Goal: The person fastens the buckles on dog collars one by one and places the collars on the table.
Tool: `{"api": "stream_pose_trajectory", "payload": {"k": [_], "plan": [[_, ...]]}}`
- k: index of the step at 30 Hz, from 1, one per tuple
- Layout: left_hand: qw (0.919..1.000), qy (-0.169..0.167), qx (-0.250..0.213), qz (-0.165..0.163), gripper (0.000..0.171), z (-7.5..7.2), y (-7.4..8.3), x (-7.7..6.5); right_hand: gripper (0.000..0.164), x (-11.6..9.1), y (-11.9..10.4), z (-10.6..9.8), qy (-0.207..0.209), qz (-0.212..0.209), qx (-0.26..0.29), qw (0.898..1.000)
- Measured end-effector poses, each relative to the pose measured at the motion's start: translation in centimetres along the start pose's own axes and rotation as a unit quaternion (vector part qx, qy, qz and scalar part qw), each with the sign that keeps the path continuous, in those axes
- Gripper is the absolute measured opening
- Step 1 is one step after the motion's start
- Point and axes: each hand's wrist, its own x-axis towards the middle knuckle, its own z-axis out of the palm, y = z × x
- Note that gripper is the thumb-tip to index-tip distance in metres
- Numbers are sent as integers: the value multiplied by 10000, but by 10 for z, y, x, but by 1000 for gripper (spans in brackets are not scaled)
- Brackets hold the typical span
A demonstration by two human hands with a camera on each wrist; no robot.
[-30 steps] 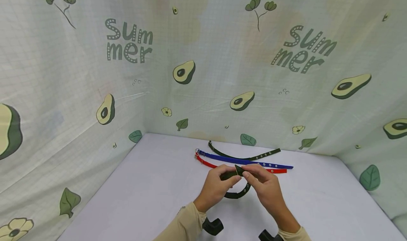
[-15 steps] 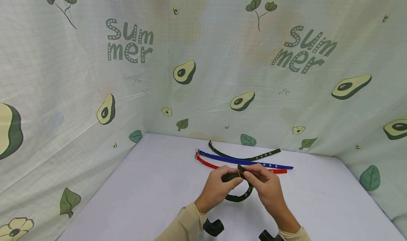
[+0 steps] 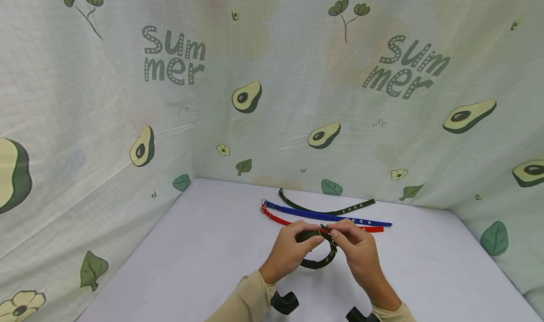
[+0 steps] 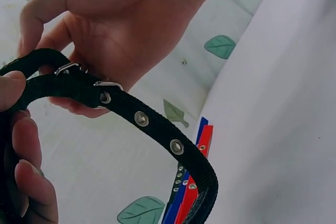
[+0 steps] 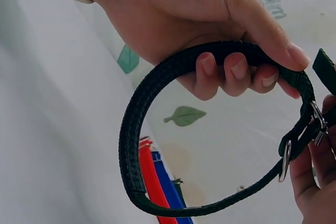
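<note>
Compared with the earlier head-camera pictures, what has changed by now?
The right hand shifted slightly rightward; the pointed end of the looped dark green fabric collar, upright before, now tips toward that hand. Nothing was let go. The left hand and the eyeleted red strap, blue strap and dark green strap behind look unmoved.

We see a dark green, woven-fabric collar strap (image 3: pixel 315 265) bent into a rounded loop, held up on the near side, slightly right of centre. Round silver eyelets (image 4: pixel 142 118) line one stretch; another is wider and ridged. We find its silver metal buckle (image 4: pixel 68 67) and thin silver ring (image 4: pixel 107 83) close together, one strap end (image 5: pixel 325 72) jutting just beside the buckle.
</note>
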Motion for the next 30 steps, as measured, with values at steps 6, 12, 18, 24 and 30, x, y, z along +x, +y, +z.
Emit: {"api": "stream_pose_trajectory", "payload": {"k": [6, 12, 18, 24, 30], "plan": [[9999, -38, 101, 6, 24, 0, 3, -1, 14, 0, -1, 0, 93, 233, 94, 9996], [10000, -48, 32, 50, 23, 0, 8, -3, 15, -1, -4, 1, 140, 505, -41, 9986], [9997, -3, 75, 248, 24, 2, -12, 0, 20, 0, -6, 2, 225, 524, 77, 9983], [9986, 4, 7, 528, 26, 3, -22, 0, 20, 0, -8, 4, 213, 718, 352, 9966], [9980, -9, 12, 626, 27, 4, -22, 0, 17, 1, -8, 2, 175, 830, 331, 9958]]}}
